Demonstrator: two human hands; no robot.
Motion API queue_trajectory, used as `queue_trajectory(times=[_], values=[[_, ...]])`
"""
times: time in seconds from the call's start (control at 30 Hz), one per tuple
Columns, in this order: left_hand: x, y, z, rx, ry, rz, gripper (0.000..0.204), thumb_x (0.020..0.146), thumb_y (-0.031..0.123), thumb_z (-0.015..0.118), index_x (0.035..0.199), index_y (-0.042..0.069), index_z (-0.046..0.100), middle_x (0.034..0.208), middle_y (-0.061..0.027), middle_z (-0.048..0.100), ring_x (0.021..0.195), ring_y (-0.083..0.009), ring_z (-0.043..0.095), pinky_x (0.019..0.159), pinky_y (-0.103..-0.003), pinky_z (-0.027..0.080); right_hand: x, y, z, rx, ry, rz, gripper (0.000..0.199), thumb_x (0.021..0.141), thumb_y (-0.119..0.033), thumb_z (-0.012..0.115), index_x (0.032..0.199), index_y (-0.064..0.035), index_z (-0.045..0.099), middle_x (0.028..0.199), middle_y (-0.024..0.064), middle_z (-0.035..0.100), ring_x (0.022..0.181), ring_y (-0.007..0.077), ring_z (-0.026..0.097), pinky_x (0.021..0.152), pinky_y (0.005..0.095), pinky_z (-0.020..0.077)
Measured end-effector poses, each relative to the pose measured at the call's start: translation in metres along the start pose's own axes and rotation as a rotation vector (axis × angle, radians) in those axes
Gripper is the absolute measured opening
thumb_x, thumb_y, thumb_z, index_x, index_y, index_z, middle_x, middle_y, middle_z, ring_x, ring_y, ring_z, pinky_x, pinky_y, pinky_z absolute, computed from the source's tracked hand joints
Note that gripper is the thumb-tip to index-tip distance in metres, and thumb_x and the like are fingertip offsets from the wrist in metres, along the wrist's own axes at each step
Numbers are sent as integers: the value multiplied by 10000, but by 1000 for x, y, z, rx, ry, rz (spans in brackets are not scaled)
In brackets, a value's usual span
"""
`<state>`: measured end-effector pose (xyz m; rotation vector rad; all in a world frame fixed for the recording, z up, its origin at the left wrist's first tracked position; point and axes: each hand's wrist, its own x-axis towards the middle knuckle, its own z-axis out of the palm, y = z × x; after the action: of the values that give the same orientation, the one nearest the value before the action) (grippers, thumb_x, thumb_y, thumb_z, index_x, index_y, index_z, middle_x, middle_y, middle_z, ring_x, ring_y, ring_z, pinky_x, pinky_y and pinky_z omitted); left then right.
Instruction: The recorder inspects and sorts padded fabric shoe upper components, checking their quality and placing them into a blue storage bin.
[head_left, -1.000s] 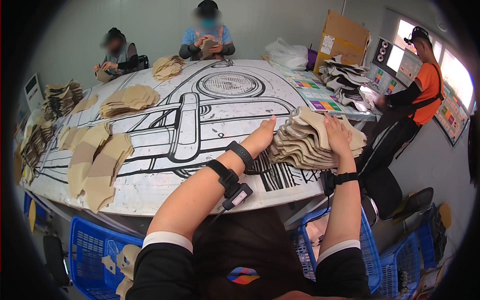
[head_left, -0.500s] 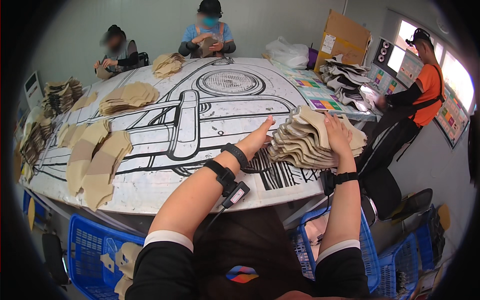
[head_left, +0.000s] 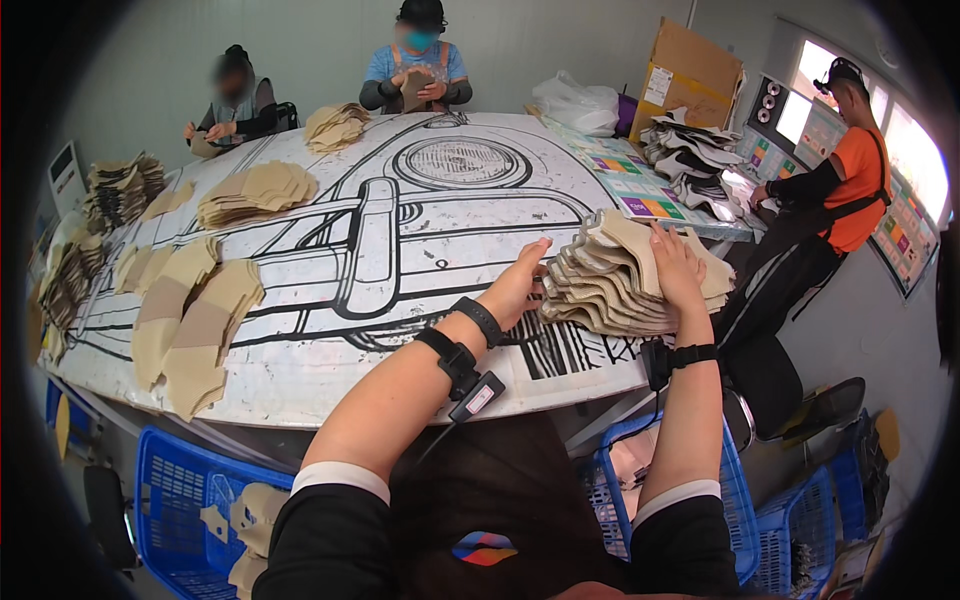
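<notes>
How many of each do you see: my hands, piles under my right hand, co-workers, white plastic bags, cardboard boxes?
Left hand and right hand: 2
Beige pile: 1
Co-workers: 3
White plastic bag: 1
Cardboard box: 1
Total: 8

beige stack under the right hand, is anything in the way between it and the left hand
Nothing visible stands between them: the left hand is right at the left side of the stack, though whether its fingertips touch is unclear. The right hand lies on top.
</notes>
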<state>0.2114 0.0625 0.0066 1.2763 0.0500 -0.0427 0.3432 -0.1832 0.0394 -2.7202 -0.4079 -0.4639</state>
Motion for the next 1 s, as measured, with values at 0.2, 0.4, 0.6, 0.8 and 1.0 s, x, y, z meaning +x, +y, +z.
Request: queue_trajectory(times=[0.2,0.4,0.6,0.8,1.0], values=[[-2,4,3,-54,2,16,638,960,558,359,1446,151,289,1356,-133,383,1184,-256,430,1035,-470,312,0,0,-1,1,-9,0,518,957,-590,225,1431,-412,334,1541,50,271,1388,391,245,1096,574,35],[2,-10,11,-335,62,167,533,983,434,421,1335,38,372,1231,-137,423,1161,-271,440,991,-478,414,-1,0,0,6,-3,6,517,958,-586,229,1429,-406,341,1540,47,274,1389,389,242,1097,571,29],[4,-18,12,-290,147,18,549,980,468,404,1303,24,399,1230,-135,417,1180,-269,435,974,-459,423,-1,0,1,12,7,-2,519,957,-589,230,1429,-405,343,1541,45,272,1390,389,242,1098,571,27],[1,-14,16,-106,117,-112,642,972,540,287,1437,99,255,1359,-106,452,1232,-232,442,1009,-457,334,0,1,0,0,-8,-1,523,957,-592,228,1430,-401,345,1543,48,266,1392,388,237,1101,568,20],[4,-18,18,-322,115,-12,556,961,515,398,1315,87,429,1345,-120,422,1236,-225,403,1013,-443,325,-2,1,2,-35,23,-25,550,956,-594,173,1442,-384,325,1544,48,266,1364,395,284,1076,595,61]])
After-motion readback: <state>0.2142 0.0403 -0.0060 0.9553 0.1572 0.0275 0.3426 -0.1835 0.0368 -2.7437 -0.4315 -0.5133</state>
